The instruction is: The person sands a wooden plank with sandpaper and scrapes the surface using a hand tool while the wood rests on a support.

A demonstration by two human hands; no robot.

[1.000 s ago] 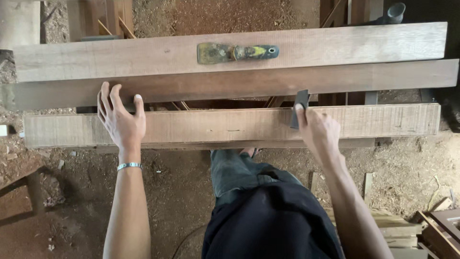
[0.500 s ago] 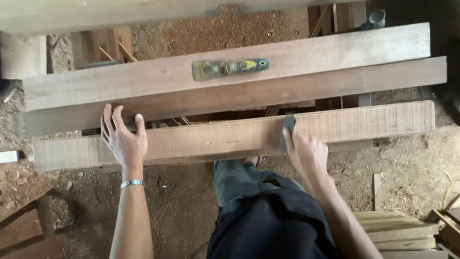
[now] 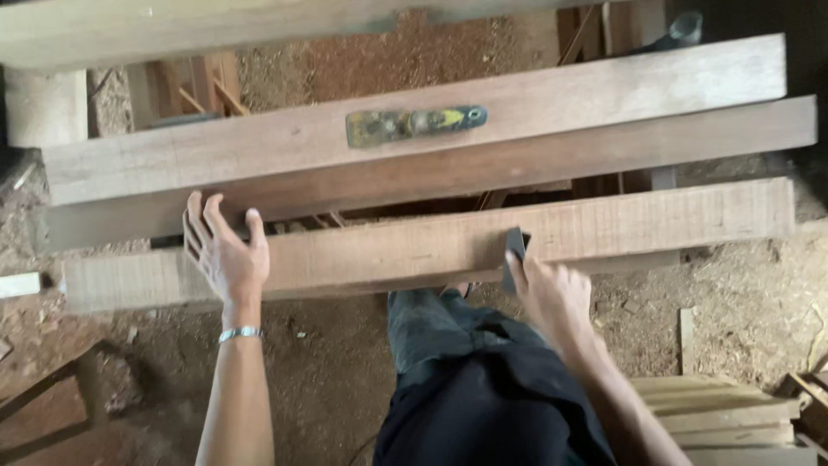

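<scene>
Both arms are bare from the wrists up as far as the view reaches, with no sleeves showing. The left hand wears no glove and no ring that can be made out; just below it, around the wrist, sits a thin silvery metal bracelet with a slightly flattened band. The right hand is likewise ungloved, and its wrist carries nothing visible. Between the two forearms, below the hands, the legs are covered by faded blue-grey denim trousers, creased at the knee. Nearer the camera, a dark, nearly black cloth garment covers the torso, loose and softly folded.
</scene>
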